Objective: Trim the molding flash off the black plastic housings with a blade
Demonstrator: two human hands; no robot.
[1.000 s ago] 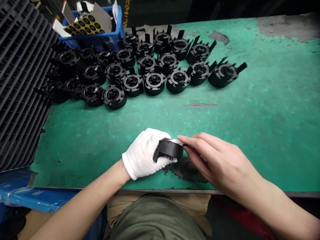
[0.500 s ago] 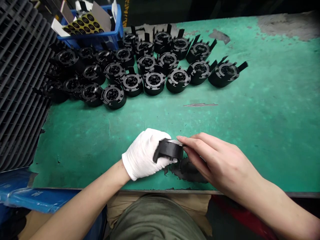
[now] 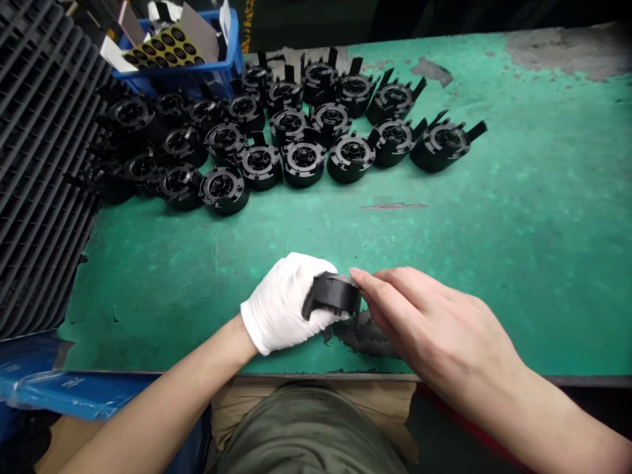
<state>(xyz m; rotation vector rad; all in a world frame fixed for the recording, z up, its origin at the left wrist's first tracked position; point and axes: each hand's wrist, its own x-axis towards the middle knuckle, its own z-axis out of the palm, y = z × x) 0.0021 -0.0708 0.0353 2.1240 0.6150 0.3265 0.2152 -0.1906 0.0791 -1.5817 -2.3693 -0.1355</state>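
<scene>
My left hand (image 3: 282,304), in a white glove, is wrapped round a black round plastic housing (image 3: 340,295) and tilts it above the near part of the table. A flat tab of the housing sticks out toward the palm. My right hand (image 3: 419,316) is bare, its fingertips pressed together at the upper right rim of the housing. A thin pale edge shows along the top there; whether the fingers pinch it cannot be made out. The face of the housing is turned away from view.
Many similar black housings (image 3: 304,158) stand in rows across the back left of the green table (image 3: 494,250). Behind them a blue bin (image 3: 232,66) holds a sheet of round stickers (image 3: 165,49) and card pieces. A dark ribbed rack (image 3: 42,164) borders the left side.
My right hand has rolled slightly over the rim, its fingers closer together, and less of the pale surface on top shows. My left hand and the housing have hardly moved.
</scene>
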